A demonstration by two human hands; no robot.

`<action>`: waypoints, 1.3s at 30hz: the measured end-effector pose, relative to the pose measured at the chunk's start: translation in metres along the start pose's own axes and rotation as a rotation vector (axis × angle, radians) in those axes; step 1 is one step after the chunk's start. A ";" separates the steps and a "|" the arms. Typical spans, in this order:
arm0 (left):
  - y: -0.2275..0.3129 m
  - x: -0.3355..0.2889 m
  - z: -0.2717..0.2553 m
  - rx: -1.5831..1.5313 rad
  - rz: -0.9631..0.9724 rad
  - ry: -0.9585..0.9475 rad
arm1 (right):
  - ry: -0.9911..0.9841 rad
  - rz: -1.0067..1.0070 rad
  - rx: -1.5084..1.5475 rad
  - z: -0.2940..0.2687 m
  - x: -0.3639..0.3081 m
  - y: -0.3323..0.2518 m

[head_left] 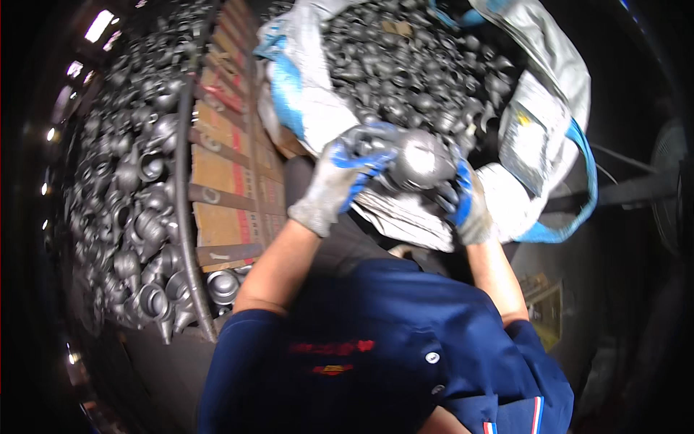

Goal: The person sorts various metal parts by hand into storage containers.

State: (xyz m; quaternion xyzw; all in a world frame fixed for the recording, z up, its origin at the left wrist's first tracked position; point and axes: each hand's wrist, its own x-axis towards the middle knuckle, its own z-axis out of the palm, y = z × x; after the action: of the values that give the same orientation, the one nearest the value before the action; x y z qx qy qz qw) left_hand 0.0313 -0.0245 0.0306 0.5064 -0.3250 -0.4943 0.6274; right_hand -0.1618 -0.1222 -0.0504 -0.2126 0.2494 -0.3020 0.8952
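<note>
Both my hands wear grey work gloves with blue-coated fingers. Between them is a rounded, shiny grey metal part (421,160), held above the near edge of a large white bulk bag (322,119). My left hand (343,173) is closed at the part's left side, where darker metal shows among the fingers; whether that is a second piece I cannot tell. On the other side, my right hand (466,199) grips the part's right edge, its fingertips partly hidden underneath. Many similar grey metal parts (405,72) fill the bag.
To the left stands a barred metal bin lined with cardboard (217,170), heaped with grey cup-shaped and flared metal parts (148,224). A blue strap (589,195) loops from the bag's right side. A fan-like round grille (669,181) stands at the far right.
</note>
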 end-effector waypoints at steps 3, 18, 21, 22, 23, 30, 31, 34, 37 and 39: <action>-0.007 0.018 -0.012 -0.083 -0.092 -0.089 | 0.132 0.033 0.038 0.022 -0.013 -0.002; 0.202 0.017 -0.201 0.067 0.557 0.790 | -0.027 -0.070 -0.548 -0.011 -0.013 -0.008; 0.215 -0.007 -0.285 0.079 0.699 0.955 | 0.001 -0.024 -0.648 0.040 -0.022 -0.014; 0.219 -0.015 -0.290 0.105 0.593 1.080 | 0.013 -0.017 -0.658 0.033 -0.019 -0.011; 0.218 -0.025 -0.309 0.014 0.621 1.093 | -0.002 -0.054 -0.607 0.016 -0.013 -0.006; 0.257 -0.159 -0.291 0.419 0.395 0.965 | -0.095 0.000 -0.444 -0.027 0.003 -0.003; 0.256 -0.179 -0.279 0.422 0.378 1.005 | -0.211 -0.386 -1.009 -0.030 0.005 -0.003; 0.237 -0.240 -0.235 0.807 0.125 0.979 | -0.414 -0.734 -1.299 -0.025 0.003 0.000; 0.197 -0.289 -0.209 0.825 -0.116 1.017 | -0.373 -0.649 -1.530 -0.061 0.012 -0.008; 0.156 -0.304 -0.221 0.941 -0.229 0.870 | -0.426 -0.715 -1.454 -0.047 0.007 -0.006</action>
State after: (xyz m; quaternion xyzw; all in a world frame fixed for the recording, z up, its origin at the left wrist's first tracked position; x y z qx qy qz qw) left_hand 0.1865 0.3332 0.1472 0.9124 -0.1670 -0.1129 0.3561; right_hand -0.1865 -0.1416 -0.0866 -0.8558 0.1252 -0.2850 0.4131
